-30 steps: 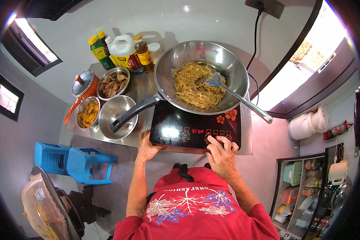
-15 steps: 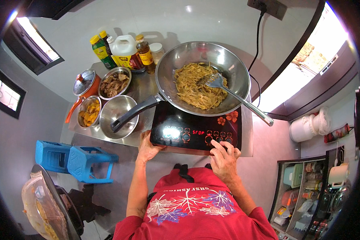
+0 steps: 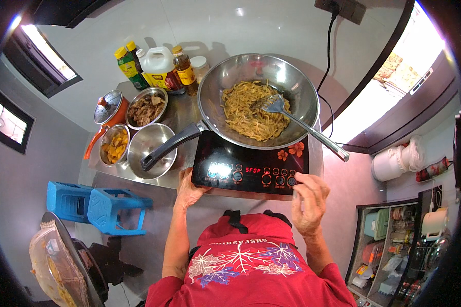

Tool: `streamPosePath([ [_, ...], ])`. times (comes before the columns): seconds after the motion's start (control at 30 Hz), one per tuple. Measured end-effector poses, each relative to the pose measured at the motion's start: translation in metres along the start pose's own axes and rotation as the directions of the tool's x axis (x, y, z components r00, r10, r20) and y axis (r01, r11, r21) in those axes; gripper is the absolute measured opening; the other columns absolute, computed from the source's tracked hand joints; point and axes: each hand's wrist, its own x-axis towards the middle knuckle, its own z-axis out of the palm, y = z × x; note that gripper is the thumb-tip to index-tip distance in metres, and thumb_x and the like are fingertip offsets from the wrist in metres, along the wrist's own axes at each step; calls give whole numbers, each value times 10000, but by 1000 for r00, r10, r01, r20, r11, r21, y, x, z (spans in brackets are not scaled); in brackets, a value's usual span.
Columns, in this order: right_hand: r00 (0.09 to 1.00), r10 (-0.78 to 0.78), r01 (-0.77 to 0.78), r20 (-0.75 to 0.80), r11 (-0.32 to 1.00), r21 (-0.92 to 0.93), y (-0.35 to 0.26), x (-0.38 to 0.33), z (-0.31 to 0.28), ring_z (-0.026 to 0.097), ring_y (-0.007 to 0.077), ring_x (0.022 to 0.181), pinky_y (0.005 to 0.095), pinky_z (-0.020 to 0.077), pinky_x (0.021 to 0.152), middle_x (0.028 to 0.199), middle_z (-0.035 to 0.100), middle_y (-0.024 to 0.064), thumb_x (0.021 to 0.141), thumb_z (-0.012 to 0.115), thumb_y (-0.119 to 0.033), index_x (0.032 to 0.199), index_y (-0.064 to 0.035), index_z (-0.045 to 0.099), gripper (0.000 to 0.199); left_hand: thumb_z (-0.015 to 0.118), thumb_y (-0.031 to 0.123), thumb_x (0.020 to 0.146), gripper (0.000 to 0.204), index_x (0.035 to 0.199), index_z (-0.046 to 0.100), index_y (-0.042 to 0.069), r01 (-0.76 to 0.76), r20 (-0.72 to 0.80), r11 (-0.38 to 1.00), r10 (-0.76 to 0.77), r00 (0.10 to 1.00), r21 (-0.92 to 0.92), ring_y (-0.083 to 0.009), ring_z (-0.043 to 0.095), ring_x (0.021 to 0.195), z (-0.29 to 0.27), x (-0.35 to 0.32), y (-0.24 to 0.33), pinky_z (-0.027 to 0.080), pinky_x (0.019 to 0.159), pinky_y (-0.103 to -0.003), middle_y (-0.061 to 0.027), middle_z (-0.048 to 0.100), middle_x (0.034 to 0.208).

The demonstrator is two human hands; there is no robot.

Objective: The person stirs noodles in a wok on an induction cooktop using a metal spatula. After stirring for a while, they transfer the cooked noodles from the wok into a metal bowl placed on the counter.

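1 cooker (image 3: 217, 151) runs left to right, left grip (image 3: 190, 192) clasping it, right grip (image 3: 309, 203) unclenched.

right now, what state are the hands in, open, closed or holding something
Left hand: at the black cooktop, front left corner; grip cannot be told.
Right hand: half open, holding nothing, by the cooktop's front right corner.

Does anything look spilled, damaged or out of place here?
Nothing looks plainly spilled or damaged. The noodle-like food lies inside the wok, with the spatula leaning across its rim. The only mildly awkward detail is the wok's black handle, which overlaps a steel bowl in this view.
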Motion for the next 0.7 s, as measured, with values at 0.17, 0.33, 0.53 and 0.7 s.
streamPosePath([
  [0.17,998,38,-33,-50,995,99,-5,11,-25,576,300,956,396,461,839,1039,645,156,731,572,63,874,8,602,157,821,314,580,683,1210,606,162,-24,-19,1000,25,1000,12,-345,427,1163,3,0,-3,358,1016,-436,-100,547,1232],
  [0.33,834,-400,-284,380,279,917,-29,19,-46,585,313,977,424,451,849,1118,646,185,839,608,-98,978,-15,722,197,816,313,589,667,1206,611,170,-6,-17,999,6,1000,-33,-337,438,1154,6,2,-2,340,1019,-426,-108,555,1220],
  [0.53,650,-645,-279,401,289,916,-39,20,-36,511,322,1069,460,381,952,1130,570,109,828,626,-44,921,-64,653,99,825,310,581,662,1194,619,167,-2,-24,998,1,1000,-59,-329,445,1162,0,-2,5,323,1037,-411,-106,562,1221],
  [0.7,669,-630,-458,395,70,886,-37,17,-39,486,326,1120,490,355,970,1156,563,127,798,666,-40,975,-78,694,184,832,328,582,675,1201,614,170,3,-34,999,-4,999,-38,-340,429,1177,-1,-2,8,345,1032,-425,-101,553,1238],
])
